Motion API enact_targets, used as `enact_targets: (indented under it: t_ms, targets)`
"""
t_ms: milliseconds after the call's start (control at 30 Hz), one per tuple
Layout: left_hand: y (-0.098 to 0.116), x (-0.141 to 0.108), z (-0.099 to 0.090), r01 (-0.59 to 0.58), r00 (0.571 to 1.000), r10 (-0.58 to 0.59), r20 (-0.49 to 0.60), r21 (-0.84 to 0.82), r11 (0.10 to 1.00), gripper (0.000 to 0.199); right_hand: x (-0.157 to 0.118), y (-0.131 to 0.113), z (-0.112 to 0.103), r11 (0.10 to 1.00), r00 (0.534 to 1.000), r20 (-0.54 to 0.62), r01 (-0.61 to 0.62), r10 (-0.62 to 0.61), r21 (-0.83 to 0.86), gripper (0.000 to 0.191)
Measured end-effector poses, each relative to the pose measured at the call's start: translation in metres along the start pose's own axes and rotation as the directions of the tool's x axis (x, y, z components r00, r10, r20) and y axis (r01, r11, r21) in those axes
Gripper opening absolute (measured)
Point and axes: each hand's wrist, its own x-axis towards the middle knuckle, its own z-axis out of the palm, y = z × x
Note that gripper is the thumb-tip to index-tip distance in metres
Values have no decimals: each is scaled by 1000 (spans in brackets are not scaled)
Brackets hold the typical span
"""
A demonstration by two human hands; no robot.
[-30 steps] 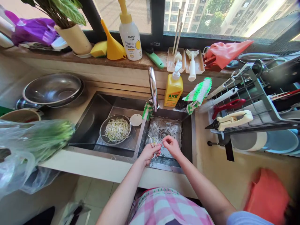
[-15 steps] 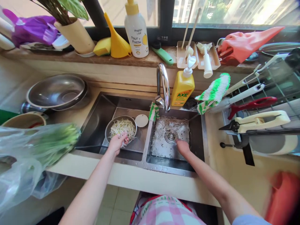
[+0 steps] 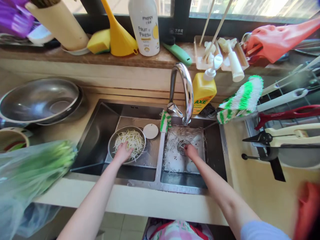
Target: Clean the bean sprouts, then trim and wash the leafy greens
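In the left basin a round metal bowl (image 3: pixel 112 140) holds a heap of bean sprouts (image 3: pixel 132 139). My left hand (image 3: pixel 123 152) rests on the near side of the heap, thumb and fingers apart, fingertips among the sprouts. In the right basin, my right hand (image 3: pixel 191 151) is beside the round drain (image 3: pixel 182 145), its fingers drawn together. Whatever they pinch is hidden. Thin pale scraps (image 3: pixel 172 143) lie scattered over that basin's floor. A white round lid-like disc (image 3: pixel 150 131) lies right of the bowl.
A chrome faucet (image 3: pixel 185 90) arches over the right basin, near a yellow AXE bottle (image 3: pixel 203 90). Bagged green vegetables (image 3: pixel 50 163) and metal basins (image 3: pixel 45 98) stand left. Kitchen shears (image 3: pixel 280 136) hang at the right rack. A green-striped cloth (image 3: pixel 165 121) hangs over the divider.
My left hand has gone from gripping a small clump above the bowl to spread fingers on the sprouts. My right hand has shifted slightly over the drain. The view has moved closer.
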Motion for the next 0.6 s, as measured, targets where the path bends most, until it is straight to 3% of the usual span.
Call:
enact_targets:
  t_ms: [100, 200, 333, 467, 600]
  targets:
    - [8, -17, 3, -110, 993, 99, -61, -204, 973, 47, 2, -4, 4, 989, 997, -56, -52, 60, 137, 28]
    - [27, -47, 13, -164, 986, 157, -54, -468, 868, 43, 11, -31, 18, 972, 991, -43, -114, 125, 204, 31]
    - [63, -98, 23, -96, 981, 188, 51, -712, 695, 39, 17, -49, 32, 963, 992, 66, -121, 108, 239, 22]
    - [95, -139, 26, 98, 941, 203, 269, -795, 599, 31, 8, -14, 25, 961, 989, 107, -130, 106, 243, 12]
    - [120, -157, 44, 150, 892, 263, 369, -788, 597, 23, -6, 20, 12, 955, 989, 88, -141, 122, 262, 16]
